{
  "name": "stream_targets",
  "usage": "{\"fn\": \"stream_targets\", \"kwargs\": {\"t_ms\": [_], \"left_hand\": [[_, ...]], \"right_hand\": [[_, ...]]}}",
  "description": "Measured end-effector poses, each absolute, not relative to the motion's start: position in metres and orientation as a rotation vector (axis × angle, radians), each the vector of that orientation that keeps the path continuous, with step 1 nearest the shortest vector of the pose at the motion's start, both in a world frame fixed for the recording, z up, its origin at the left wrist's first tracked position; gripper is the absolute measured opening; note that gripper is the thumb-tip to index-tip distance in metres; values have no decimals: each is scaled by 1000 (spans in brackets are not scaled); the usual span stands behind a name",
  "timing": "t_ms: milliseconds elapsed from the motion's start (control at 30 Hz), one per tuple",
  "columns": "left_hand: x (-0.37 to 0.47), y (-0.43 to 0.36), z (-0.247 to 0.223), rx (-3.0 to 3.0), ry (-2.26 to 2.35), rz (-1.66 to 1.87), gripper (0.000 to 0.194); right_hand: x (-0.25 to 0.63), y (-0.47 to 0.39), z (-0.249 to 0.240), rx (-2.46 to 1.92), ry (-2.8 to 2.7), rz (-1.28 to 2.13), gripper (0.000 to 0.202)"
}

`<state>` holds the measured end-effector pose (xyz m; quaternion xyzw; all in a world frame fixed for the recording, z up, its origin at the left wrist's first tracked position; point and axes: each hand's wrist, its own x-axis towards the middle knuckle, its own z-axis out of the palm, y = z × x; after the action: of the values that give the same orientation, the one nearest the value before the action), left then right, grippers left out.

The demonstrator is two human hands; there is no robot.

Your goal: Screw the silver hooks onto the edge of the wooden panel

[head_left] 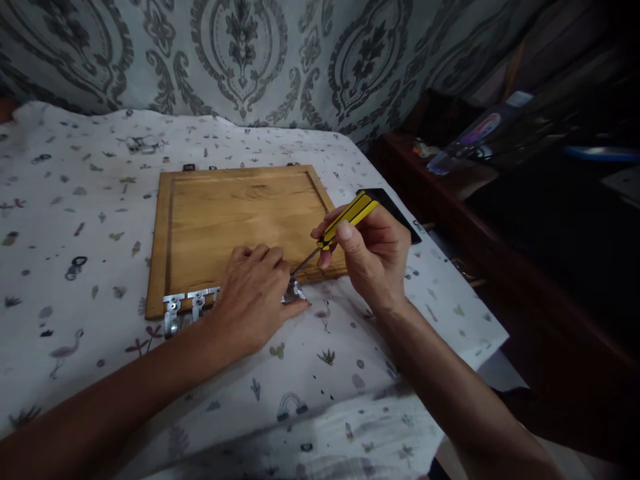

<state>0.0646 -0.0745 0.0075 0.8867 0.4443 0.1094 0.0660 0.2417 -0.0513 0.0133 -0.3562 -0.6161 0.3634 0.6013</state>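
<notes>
Your right hand grasps yellow screwdriver; long axis slants from far right to near left, tip at metal hinge on near edge of wooden board. Your left hand sits nearer hinge, thumb alongside; whether it pinches, unclear.

A home is suggested by the cloth printed with flamingos and a rainbow, the damask pattern behind it, and the bottle seen by dark furniture.
</notes>
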Motion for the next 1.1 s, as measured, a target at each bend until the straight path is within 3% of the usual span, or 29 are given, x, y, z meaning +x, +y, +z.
{"fn": "stream_targets", "kwargs": {"t_ms": [267,767,967,1100], "left_hand": [[66,-74,8,2669,1364,311,45],[66,-74,12,2630,1387,296,37],[67,-74,14,2623,1415,266,34],[68,-74,14,2629,1431,249,35]], "right_hand": [[242,-54,16,-848,-1475,858,32],[243,-52,19,-963,-1296,536,45],[274,-57,16,-1324,-1568,1059,45],[280,-75,3,-1612,-1719,994,37]]}}
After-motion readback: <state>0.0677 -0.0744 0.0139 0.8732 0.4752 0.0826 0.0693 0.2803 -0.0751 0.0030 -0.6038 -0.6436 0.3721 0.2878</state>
